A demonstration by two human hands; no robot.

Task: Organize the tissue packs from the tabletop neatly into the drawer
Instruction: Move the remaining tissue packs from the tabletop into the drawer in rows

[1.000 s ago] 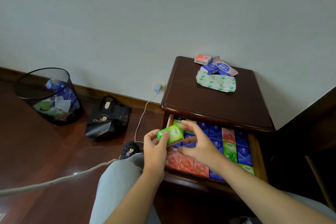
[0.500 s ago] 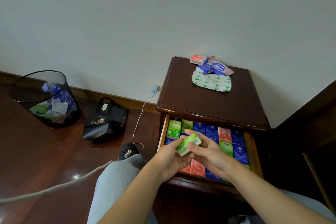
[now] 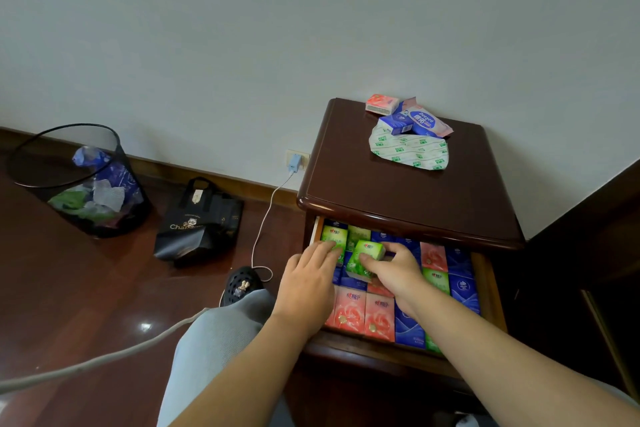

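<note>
Head view. The dark wooden nightstand's tabletop [image 3: 408,204] stands against a pale wall; below it the drawer [image 3: 485,281] is pulled open and packed with rows of green, blue and pink tissue packs. On the floor to the left are a black mesh wastebasket [image 3: 79,180] containing crumpled wrappers, a black paper bag [image 3: 197,222] lying on its side, and a white charging cable [image 3: 263,218] running down from a blue plug at the wall socket. At the far edge of the tabletop rests an empty green-printed wrapper [image 3: 408,151], overlapped by a blue-and-pink wrapper [image 3: 427,121], with a blue tissue pack [image 3: 394,124] and a pink tissue pack [image 3: 381,103] beside it. The left hand [image 3: 308,288] lies with fingers extended, fingertips pressing a green pack in the drawer's rear left corner. The right hand [image 3: 394,270] pinches a green tissue pack [image 3: 365,258] between thumb and fingers, held tilted just above the packed rows.
</note>
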